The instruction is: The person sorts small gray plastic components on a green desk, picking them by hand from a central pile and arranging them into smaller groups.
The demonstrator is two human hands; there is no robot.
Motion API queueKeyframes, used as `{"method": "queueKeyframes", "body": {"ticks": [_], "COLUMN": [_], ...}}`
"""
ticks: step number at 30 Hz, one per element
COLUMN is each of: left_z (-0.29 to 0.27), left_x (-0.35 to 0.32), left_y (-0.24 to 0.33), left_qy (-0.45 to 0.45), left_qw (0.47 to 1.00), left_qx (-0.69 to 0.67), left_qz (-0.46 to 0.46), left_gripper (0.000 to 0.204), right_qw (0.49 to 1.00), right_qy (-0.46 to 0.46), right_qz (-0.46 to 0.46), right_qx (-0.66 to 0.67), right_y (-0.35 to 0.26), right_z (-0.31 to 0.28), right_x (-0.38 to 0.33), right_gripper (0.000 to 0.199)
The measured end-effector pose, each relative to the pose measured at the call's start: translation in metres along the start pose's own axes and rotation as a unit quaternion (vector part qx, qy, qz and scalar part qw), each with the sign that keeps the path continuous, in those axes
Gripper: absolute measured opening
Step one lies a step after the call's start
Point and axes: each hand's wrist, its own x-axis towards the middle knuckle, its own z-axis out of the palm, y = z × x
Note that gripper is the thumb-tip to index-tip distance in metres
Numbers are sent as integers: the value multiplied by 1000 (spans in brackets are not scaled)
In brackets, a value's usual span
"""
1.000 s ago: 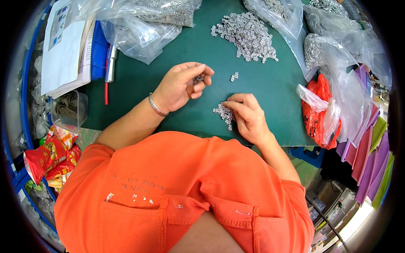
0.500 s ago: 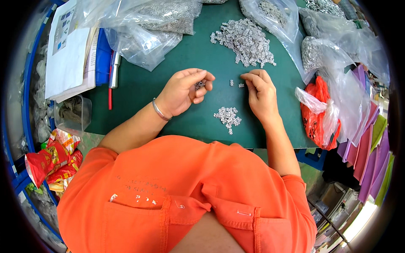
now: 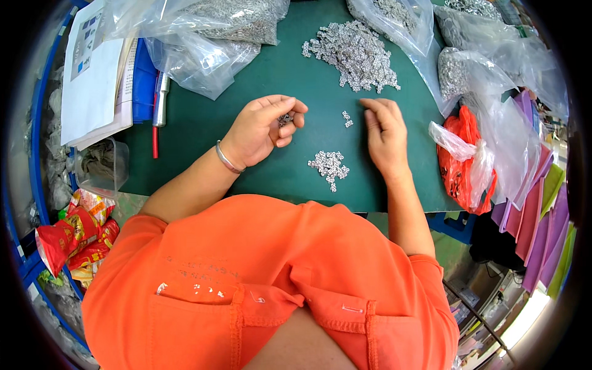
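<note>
My left hand point(image 3: 261, 127) is curled, palm partly up, around a few small silver metal pieces point(image 3: 284, 119) that show between thumb and fingers. To its right, my right hand point(image 3: 387, 132) hovers with bent fingers, the thumb apart from them and nothing visible between. Just left of that hand, a few small metal pieces point(image 3: 347, 119) lie close together on the green table point(image 3: 265, 179). A small heap of like pieces point(image 3: 329, 168) lies nearer to me, between my forearms. Farther off is a much larger pile point(image 3: 357, 55) of them.
Clear plastic bags of metal pieces stand at the back left point(image 3: 197, 61) and back right point(image 3: 456, 77). A red plastic bag point(image 3: 459, 166) sits at the right edge. At left are papers point(image 3: 92, 92), a red pen point(image 3: 155, 142) and a clear plastic tub point(image 3: 114, 169).
The loose pieces beside my right hand, a little apart before, now lie close together. My right hand has drawn slightly right and its fingers have opened. My left hand keeps its hold.
</note>
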Motion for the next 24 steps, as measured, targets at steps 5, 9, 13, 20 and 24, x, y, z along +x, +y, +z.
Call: {"method": "queueKeyframes", "body": {"ticks": [5,9,13,20,24], "left_z": [2,0,1,0,0], "left_x": [-1,-1,0,-1,-1], "left_y": [0,-1,0,-1,0], "left_qy": [5,3,-3,-5,1], "left_qw": [1000,1000,1000,1000,1000], "left_qx": [2,-1,3,-5,-4], "left_qz": [0,1,3,4,0], "left_gripper": [24,24,25,25,25], "right_qw": [990,965,988,992,986], "right_qy": [-101,-218,-48,-7,-122], "right_qz": [-97,-88,-139,-121,-93], "right_qx": [26,117,-41,-31,59], "right_y": [-23,-31,-15,-5,-8], "right_z": [5,-6,12,16,9], "right_x": [-17,-18,22,28,20], "right_gripper": [24,29,40,42,41]}}
